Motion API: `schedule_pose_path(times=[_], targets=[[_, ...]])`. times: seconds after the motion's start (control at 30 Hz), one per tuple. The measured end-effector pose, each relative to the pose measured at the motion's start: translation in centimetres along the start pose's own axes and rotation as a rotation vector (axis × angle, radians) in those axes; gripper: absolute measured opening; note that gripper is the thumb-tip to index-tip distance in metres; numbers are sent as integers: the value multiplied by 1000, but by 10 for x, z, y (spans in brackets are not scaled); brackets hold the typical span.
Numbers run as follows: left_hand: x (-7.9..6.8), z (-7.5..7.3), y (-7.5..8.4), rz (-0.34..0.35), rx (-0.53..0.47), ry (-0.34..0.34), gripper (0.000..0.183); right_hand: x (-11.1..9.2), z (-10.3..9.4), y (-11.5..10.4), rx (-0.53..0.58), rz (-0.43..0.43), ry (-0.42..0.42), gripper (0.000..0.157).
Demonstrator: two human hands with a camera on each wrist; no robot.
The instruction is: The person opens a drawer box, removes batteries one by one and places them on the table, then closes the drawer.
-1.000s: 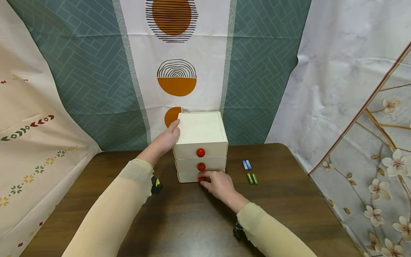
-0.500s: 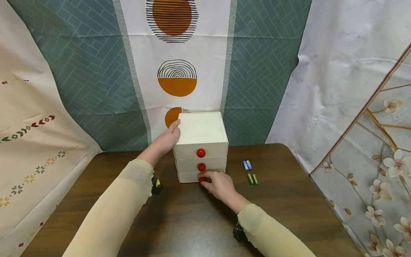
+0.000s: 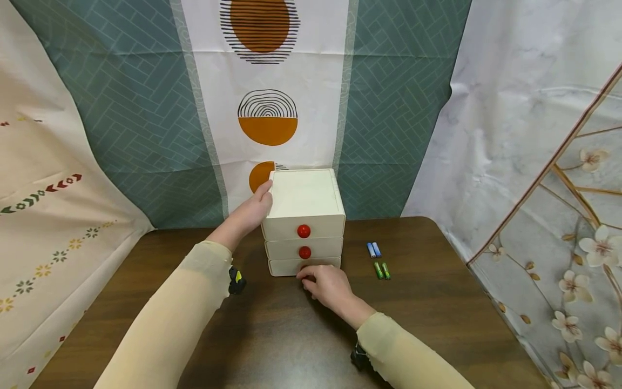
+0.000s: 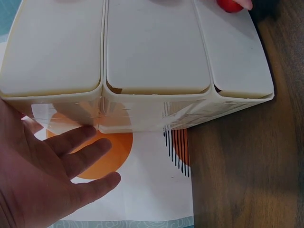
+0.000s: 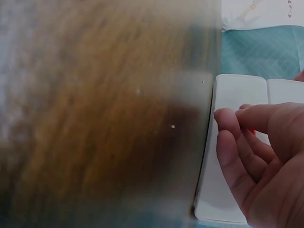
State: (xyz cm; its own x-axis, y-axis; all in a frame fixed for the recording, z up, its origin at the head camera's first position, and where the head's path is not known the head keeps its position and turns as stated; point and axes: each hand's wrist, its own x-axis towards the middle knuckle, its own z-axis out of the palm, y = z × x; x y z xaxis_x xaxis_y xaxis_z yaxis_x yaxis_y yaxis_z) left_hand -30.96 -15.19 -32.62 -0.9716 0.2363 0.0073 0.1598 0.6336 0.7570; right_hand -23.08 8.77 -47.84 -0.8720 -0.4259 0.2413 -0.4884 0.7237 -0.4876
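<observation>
A small white unit [image 3: 305,193] of three stacked drawers stands on the table, with a red knob on each front. My left hand [image 3: 253,209] rests against its left side near the top edge; in the left wrist view those fingers [image 4: 88,159] stretch loosely along the clear side wall. Down at the bottom drawer [image 3: 284,268], my right hand [image 3: 328,286] has its fingers curled round the knob. That lowest knob [image 4: 231,4] shows partly in the left wrist view beside a fingertip. All drawer fronts look closed.
Right of the unit lie two blue batteries [image 3: 373,250] and two green batteries [image 3: 382,270] on the brown wooden table [image 3: 291,346]. A patterned cloth [image 3: 267,75] hangs just behind the unit, with more cloths at both sides.
My right hand has shifted slightly down and toward me at the bottom drawer's knob, and its fingers now hide that knob in the head view. The left hand keeps its place.
</observation>
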Motion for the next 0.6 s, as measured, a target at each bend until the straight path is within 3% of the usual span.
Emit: schedule_pose_path(times=[0.2,0.6], targets=[[-1,-1,0,1,-2,-5,67,1,-4,2,-9,19,6,31],[0,-1,-1,0,-9,-2,67,3,-8,3,-31,20,4,26]])
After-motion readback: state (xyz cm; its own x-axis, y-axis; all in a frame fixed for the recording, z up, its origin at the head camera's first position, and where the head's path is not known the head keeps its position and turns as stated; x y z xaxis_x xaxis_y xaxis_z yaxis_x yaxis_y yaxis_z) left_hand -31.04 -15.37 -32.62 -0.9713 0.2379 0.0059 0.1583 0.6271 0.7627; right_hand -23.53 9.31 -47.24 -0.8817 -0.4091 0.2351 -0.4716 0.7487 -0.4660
